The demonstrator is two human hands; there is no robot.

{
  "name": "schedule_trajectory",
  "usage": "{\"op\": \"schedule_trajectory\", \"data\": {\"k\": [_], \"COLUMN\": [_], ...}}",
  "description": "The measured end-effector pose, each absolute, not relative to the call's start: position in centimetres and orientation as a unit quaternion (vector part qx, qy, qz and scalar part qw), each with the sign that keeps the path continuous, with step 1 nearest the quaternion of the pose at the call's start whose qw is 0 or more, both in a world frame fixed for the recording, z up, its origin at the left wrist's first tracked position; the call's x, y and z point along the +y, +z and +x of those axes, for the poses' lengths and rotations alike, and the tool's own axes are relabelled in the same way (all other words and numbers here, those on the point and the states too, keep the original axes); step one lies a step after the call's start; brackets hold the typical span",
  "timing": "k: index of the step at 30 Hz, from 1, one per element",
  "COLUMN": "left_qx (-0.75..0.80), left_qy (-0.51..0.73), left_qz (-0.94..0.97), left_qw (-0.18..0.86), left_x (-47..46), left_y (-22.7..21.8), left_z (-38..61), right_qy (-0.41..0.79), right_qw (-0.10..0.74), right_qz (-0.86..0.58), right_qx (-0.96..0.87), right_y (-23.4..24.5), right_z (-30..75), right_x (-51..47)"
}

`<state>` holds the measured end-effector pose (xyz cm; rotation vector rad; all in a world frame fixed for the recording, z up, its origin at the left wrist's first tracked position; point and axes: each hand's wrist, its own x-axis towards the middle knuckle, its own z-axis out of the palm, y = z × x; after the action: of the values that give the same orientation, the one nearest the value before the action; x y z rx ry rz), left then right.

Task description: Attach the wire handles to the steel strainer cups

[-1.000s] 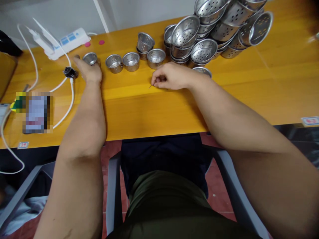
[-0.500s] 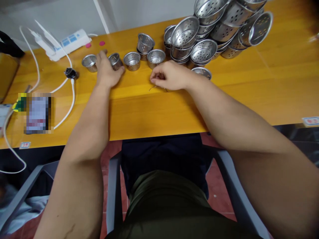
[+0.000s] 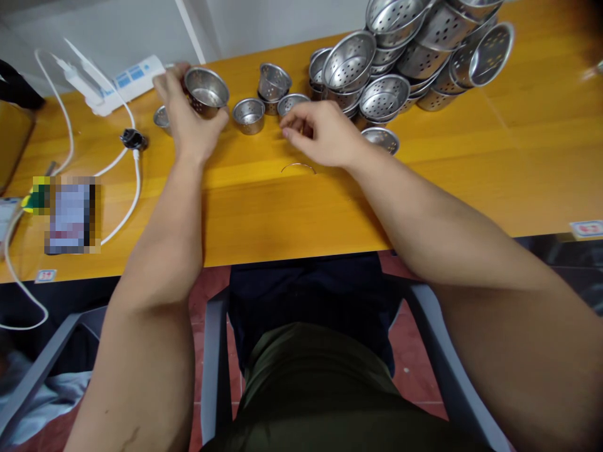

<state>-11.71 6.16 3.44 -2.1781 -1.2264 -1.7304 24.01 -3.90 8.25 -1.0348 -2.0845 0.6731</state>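
Observation:
My left hand [image 3: 186, 119] is wrapped around a small perforated metal cup [image 3: 207, 91], held up off the table, thumb on the near side. Behind that hand another small cup [image 3: 161, 118] is partly hidden. My right hand [image 3: 318, 132] hovers with loosely curled fingers, thumb and fingertips slightly apart and nothing visible between them. Its fingers partly cover a small cup [image 3: 293, 100]; contact cannot be made out. Between the hands stands one more cup [image 3: 249, 116]. A thin curved wire [image 3: 298, 166] lies on the table below my right hand.
Tall piles of perforated metal cups [image 3: 349, 63] stand at the back right, with a pair of stacked cups [image 3: 274, 81] left of them. A white power strip [image 3: 136, 81], cables and a blurred-out phone [image 3: 70, 216] occupy the left. The wooden table [image 3: 292, 220] has its front edge before me.
My left hand has gripped and lifted a cup from the row, moving it up and slightly left. The right hand has risen a little from the wire toward a cup, its fingers loosening.

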Motion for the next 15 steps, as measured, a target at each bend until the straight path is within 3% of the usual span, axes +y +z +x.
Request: {"op": "schedule_trajectory", "data": {"k": [3,4,6,8,15], "left_qx": [-0.219,-0.220,-0.297,-0.355,-0.430], "left_qy": [-0.672,-0.640,-0.492,-0.427,-0.353], "left_qz": [-0.702,-0.736,-0.811,-0.814,-0.818], "left_qw": [0.084,0.017,-0.112,-0.172,-0.148], "left_x": [4.6,3.4,0.4,-2.8,-5.1], "left_y": [4.1,4.5,5.7,7.0,8.1], "left_z": [-8.3,-7.0,-4.5,-2.3,0.1], "right_qy": [0.257,0.256,0.258,0.264,0.241], "right_qw": [0.390,0.397,0.399,0.383,0.369], "right_qz": [-0.437,-0.447,-0.461,-0.460,-0.452], "right_qx": [-0.768,-0.760,-0.749,-0.756,-0.775], "right_y": [8.9,9.1,9.3,9.2,8.6], "right_z": [23.8,23.8,23.7,23.6,23.5], "right_x": [-4.3,-4.4,-4.4,-4.3,-3.6]}}
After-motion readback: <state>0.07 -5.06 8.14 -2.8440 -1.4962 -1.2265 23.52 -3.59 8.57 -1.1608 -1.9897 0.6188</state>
